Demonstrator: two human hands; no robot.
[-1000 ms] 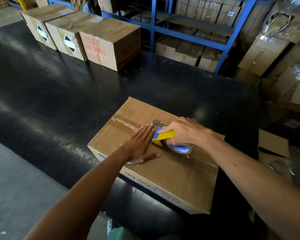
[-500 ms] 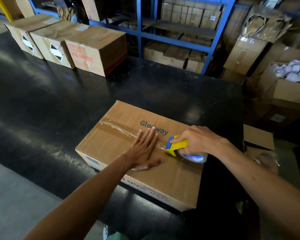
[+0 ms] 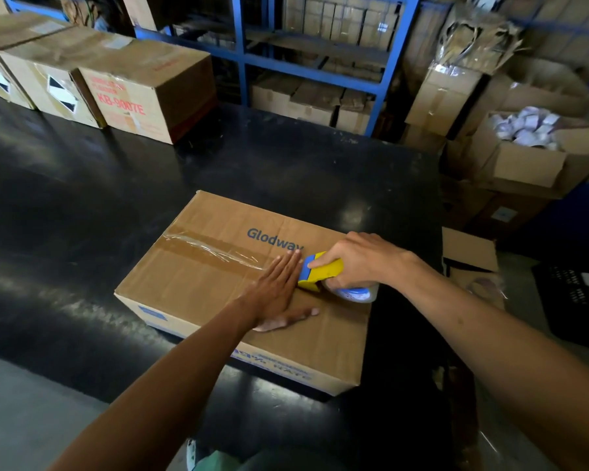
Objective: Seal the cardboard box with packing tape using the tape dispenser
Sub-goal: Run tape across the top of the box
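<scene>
1. Pressing flat, my left hand [image 3: 279, 294] lay palm-down with fingers [image 3: 288, 266] straight on the cardboard box [image 3: 191, 283], holding nothing.
2. My right hand [image 3: 357, 260] was curled tight around the tape dispenser [image 3: 320, 275], which sat on the box top just beside the left fingertips.
3. Clear packing tape [image 3: 215, 249] ran along the seam.
4. Box rested on the black counter [image 3: 82, 198].

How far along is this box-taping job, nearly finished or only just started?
Roughly three-quarters done, by the look of it. Done: a shiny tape strip already covers the seam from the far-left edge of the cardboard box. In hand: the right hand grips the tape dispenser on the lid, while the left hand lies flat on the lid beside it. Left: the seam's last stretch to the right edge, then cutting the tape.
</scene>
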